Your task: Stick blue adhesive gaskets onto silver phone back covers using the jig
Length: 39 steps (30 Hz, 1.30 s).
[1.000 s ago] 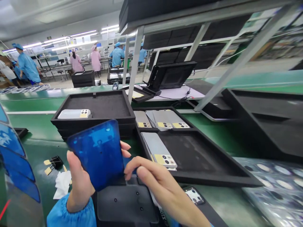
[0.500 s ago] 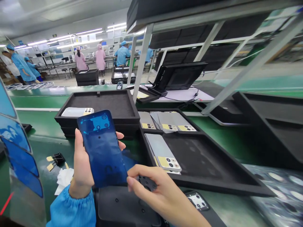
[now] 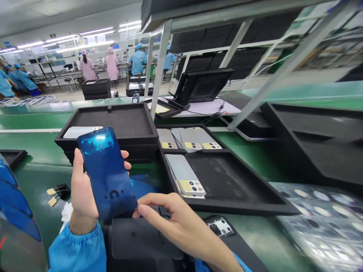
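My left hand (image 3: 85, 192) is wrapped round a phone back panel (image 3: 106, 170) covered in shiny blue film, with camera holes at its top end. The panel is tilted up toward me. At its lower right corner, the thumb and forefinger of my right hand (image 3: 176, 223) pinch the edge of the blue film. Beneath both hands sits a black fixture (image 3: 144, 241) with a flat raised plate. A loose sheet of blue film (image 3: 143, 185) lies behind the panel.
Silver phone covers (image 3: 184, 172) lie in a black tray (image 3: 227, 207) on the right. Stacked black trays (image 3: 113, 140) stand behind my left hand. A binder clip (image 3: 62, 191), a camera-end phone part (image 3: 220, 226), a clear blister tray (image 3: 320, 223) and a metal rack post (image 3: 160, 71) surround the work.
The view has turned slightly right, so most things sit further left. The panel has tilted a little and its glare has shifted. Both hands keep their hold.
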### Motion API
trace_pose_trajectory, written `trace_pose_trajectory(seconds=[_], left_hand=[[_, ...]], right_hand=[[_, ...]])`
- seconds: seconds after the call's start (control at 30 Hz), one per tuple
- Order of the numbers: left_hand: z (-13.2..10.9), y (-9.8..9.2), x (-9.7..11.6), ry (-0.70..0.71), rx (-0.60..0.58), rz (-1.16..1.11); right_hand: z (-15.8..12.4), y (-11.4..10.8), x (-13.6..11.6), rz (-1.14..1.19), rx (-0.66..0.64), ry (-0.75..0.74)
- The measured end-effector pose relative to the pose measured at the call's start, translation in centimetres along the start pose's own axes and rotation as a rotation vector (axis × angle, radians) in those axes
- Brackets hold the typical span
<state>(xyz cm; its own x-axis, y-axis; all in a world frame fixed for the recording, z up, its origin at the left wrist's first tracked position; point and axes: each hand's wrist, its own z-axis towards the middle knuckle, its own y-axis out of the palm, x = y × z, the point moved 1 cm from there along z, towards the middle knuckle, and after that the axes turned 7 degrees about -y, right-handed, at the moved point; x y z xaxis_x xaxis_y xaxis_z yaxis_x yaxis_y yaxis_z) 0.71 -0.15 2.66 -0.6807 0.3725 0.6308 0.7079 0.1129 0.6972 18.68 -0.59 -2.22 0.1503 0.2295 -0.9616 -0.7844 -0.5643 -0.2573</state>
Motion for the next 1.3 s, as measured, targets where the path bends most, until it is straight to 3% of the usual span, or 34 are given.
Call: trace_pose_trajectory(seconds=[0.17,0.6,1.13,1.3], left_hand=[[0.5,0.2,0.2,0.001,0.094,0.059],[1.0,-0.4,0.0,0.015,0.146,0.078],[1.2,-0.5,0.0,0.032,0.088,0.057],[0.9,0.1,-0.6,0.032,-0.020,0.051]], right_hand=[[0.6,0.5,0.3,0.017,0.018,-0.017],[1.1,0.6,0.6,0.171,0.059,-0.061],[1.5,0.8,0.7,0.228,0.048,-0.048],[1.6,0.8,1.6,0.297,0.089,-0.039]])
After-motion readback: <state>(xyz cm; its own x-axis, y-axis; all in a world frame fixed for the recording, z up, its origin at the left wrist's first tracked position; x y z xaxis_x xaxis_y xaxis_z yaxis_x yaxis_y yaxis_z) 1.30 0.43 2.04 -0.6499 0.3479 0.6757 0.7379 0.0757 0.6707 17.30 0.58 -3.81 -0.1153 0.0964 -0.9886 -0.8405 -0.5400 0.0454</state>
